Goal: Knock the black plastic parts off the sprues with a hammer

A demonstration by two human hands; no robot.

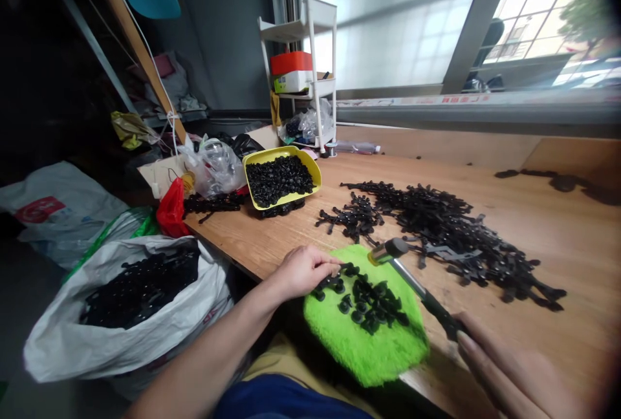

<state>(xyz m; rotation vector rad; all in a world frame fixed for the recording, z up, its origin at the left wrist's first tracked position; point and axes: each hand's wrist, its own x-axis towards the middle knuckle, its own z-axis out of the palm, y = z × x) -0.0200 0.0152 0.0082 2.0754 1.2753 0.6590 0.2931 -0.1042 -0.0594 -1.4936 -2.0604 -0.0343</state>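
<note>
Over the left edge of a fuzzy lime-green cloth pad [378,357], my left hand [301,270] is closed, thumb and finger pinching a small black part with round ends [334,283]. That part is mostly hidden by the fingers. My right hand [509,364], slightly blurred, is wrapped round the black handle of a mallet [417,286]. The mallet's head, with one yellowish and one black face, hovers at or just above the pad's far edge; contact is unclear. Several loose black parts [373,302] lie heaped in the pad's middle, near my left hand.
Black branching strips [436,218] form a long pile on the wooden table [572,231]. A yellow tray [317,176] holds many small black pieces. Left of the table stands a white sack [53,341] with black parts inside. A white shelf rack [313,44] is at the back.
</note>
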